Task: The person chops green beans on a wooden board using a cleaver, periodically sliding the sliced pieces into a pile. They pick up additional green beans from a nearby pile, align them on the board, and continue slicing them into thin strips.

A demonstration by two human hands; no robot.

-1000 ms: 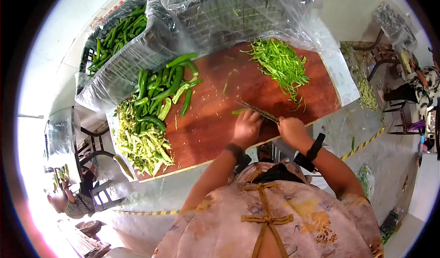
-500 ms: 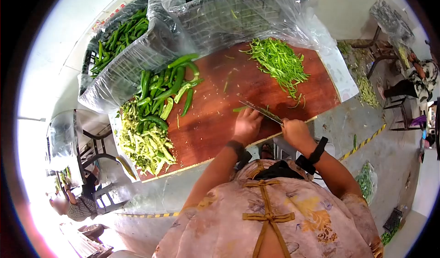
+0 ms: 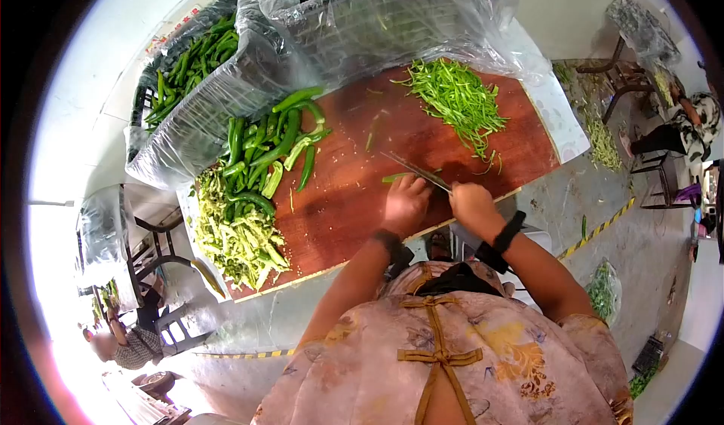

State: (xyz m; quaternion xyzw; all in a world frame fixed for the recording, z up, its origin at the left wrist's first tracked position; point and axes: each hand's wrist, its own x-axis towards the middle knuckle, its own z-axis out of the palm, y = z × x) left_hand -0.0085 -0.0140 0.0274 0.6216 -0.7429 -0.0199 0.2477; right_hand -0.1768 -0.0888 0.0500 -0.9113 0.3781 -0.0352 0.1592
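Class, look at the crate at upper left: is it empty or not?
Not empty: whole green peppers are piled inside the plastic-lined crate.

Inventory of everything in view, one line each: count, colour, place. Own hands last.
Knife: one, grey, right hand
Pepper piece: one, green, at left fingertips
Board: one, reddish brown, centre
Peppers: many, green, board's left; more in left crate
Shreds: one pile, green, board's far right
Scraps: one pile, pale green, left corner
Crates: at least two, dark, plastic-lined, beyond board
Bagged greens: one bag, green, right floor
Floor tape: yellow-black, both sides
Chairs: several, dark, both sides
Other people: two, patterned tops, far left and right
Shirt: one, pinkish, wearer
Wristbands: black, both wrists
Left hand, right hand: bare, over near edge
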